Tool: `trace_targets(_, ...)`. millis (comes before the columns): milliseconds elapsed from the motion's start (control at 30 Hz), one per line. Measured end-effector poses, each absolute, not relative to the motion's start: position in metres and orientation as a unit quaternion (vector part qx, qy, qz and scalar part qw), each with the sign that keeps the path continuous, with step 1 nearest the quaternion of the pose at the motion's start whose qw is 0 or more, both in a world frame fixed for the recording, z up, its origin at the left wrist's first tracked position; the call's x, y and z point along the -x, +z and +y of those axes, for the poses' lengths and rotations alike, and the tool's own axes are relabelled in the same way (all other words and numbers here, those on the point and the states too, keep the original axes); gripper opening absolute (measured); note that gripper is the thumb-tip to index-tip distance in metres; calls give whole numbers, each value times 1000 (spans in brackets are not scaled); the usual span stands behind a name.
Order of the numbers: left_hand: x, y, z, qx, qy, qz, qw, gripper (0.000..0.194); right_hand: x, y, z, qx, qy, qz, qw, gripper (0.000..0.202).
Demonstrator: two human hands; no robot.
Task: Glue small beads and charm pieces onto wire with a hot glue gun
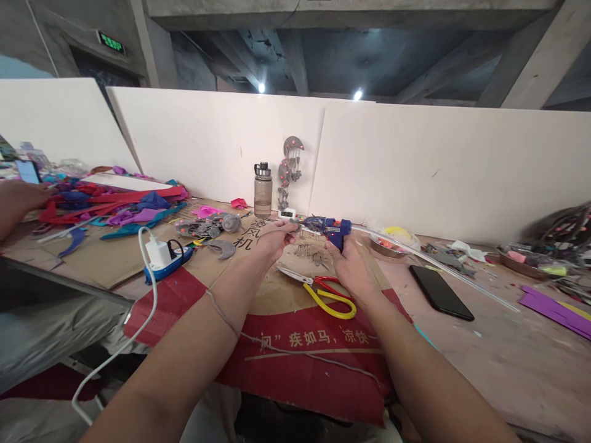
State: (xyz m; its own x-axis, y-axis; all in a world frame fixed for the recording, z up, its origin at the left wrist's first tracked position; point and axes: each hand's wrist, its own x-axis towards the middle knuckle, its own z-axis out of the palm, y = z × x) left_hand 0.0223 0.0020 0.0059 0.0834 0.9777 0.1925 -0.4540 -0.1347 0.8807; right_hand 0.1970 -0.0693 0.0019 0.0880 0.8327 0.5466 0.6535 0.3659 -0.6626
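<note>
My right hand (351, 263) is wrapped round the handle of a blue glue gun (335, 229), whose long clear glue stick (438, 264) trails out to the right. At the gun's nozzle, my left hand (279, 239) pinches a small grey piece (293, 225). A thin grey cord (314, 355) crosses my left forearm and runs over the red part of the cardboard (272, 381). Scissors (330, 296) with red and yellow handles lie below the hands. Small grey pieces (302, 250) sit on the cardboard beneath the gun.
A bottle (263, 192) and a hanging grey moon ornament (292, 166) stand at the white board. Left are a white charger (157, 253), grey yarn (231, 223) and coloured cloth (143, 209), with another person's hand (21, 200). A black phone (441, 292) lies right.
</note>
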Motion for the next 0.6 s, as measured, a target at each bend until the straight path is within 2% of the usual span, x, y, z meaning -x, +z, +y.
trace_targets(267, -23, 7, 1, -442, 606, 296, 591, 16, -198, 4, -70, 551, 80, -674, 485, 39)
trace_targets(400, -24, 9, -1, -441, 607, 302, 588, 15, -196, 8, -74, 571, 68, -674, 463, 43)
trace_targets(600, -22, 8, 1, -438, 609, 295, 592, 14, -196, 3, -69, 545, 85, -677, 487, 47)
